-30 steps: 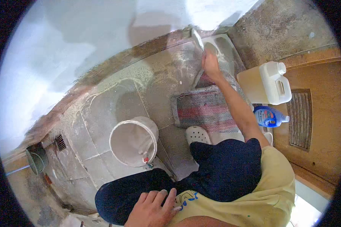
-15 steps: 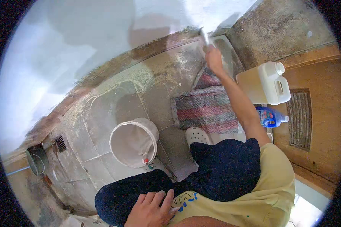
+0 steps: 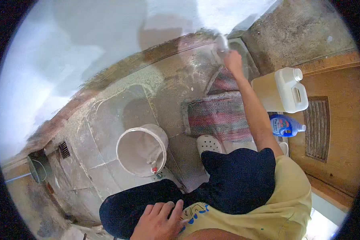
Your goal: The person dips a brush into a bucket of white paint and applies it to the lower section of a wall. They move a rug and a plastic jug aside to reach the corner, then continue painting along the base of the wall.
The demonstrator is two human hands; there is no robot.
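Note:
My right hand (image 3: 233, 63) is closed around the handle of what looks like a paintbrush (image 3: 222, 43), its whitish head blurred by motion. The brush is close to the bottom of the white wall (image 3: 108, 32), near the corner. My left hand (image 3: 159, 221) rests on my dark-clothed thigh with its fingers spread, holding nothing. In front of my knees stands a white bucket (image 3: 124, 154), whitish and streaked inside, with a small red item (image 3: 154, 170) at its rim.
A jug of yellowish liquid (image 3: 268, 90) and a blue detergent bottle (image 3: 284, 125) stand by the wooden door (image 3: 340, 120) on the right. A striped woven sack (image 3: 216, 116) lies on the tiles. A dark pail (image 3: 38, 166) and a floor drain (image 3: 64, 150) are at left.
My right hand has moved slightly right and down with the brush, drawing back a little from the wall base. The left hand and the bucket stay where they were.

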